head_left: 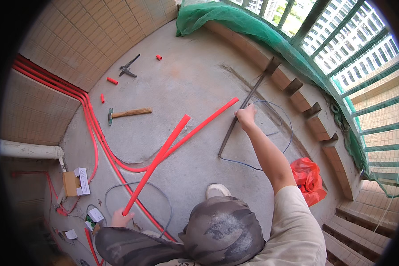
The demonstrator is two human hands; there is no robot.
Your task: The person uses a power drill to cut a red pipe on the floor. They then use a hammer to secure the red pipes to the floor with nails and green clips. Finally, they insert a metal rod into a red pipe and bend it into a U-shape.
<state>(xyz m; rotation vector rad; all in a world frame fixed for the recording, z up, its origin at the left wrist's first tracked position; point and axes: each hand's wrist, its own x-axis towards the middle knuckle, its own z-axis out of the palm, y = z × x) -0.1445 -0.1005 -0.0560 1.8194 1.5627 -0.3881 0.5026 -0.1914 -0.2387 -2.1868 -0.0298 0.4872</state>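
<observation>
My left hand [119, 218], low on the left, grips the lower end of a straight red pipe [156, 162]. That pipe crosses over a longer red conduit [203, 123] on the floor. My right hand [246, 114] is closed on a long dark rod [228, 136] at the right. A thin blue cord [241, 162] runs from the rod's lower end and loops beside it. A grey cable loop [170, 199] lies near my left hand, under the red pipe. My bent knee [221, 228] and white shoe [216, 190] show at the bottom.
A hammer [133, 111], pliers [127, 68] and short red sleeves [112, 81] lie on the concrete floor [186, 66]. Red conduits run along the left wall, past small boxes [80, 179]. A railing with green netting [226, 13] borders the right, near a red bag [308, 181].
</observation>
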